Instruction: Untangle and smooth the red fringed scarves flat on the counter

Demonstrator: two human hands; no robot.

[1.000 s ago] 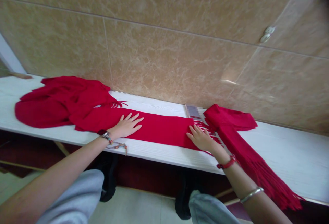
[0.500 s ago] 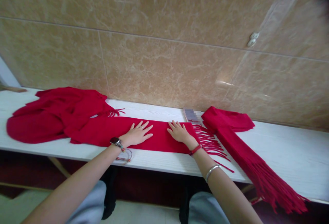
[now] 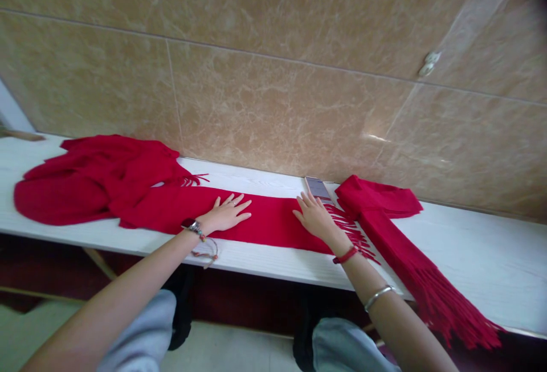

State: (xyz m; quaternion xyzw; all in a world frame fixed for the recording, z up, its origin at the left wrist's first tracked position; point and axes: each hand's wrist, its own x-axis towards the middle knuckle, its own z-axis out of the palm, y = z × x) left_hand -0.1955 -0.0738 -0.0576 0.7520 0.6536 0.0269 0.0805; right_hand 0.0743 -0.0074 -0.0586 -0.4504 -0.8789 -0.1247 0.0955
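Observation:
A red scarf (image 3: pixel 269 218) lies along the white bench, flat in its middle stretch and bunched in a heap at its left. My left hand (image 3: pixel 224 214) rests palm down on the flat stretch, fingers spread. Near the fringed right end, my right hand (image 3: pixel 315 218) also presses flat on the cloth with its fingers apart. Part of the fringe (image 3: pixel 352 229) shows beyond my right wrist. A second red scarf (image 3: pixel 384 235), folded over on itself, lies to the right, its fringe hanging past the bench's front edge. Whether the left heap is all one scarf I cannot tell.
A phone (image 3: pixel 317 187) lies at the back of the narrow white bench (image 3: pixel 478 258), just behind my right hand. A marbled tile wall (image 3: pixel 273 115) rises along the back edge. My knees are below the front edge.
My right hand first slid left over the scarf towards my left hand, then back right to the fringed end. My left hand shifted slightly right. The camera view has tilted a little.

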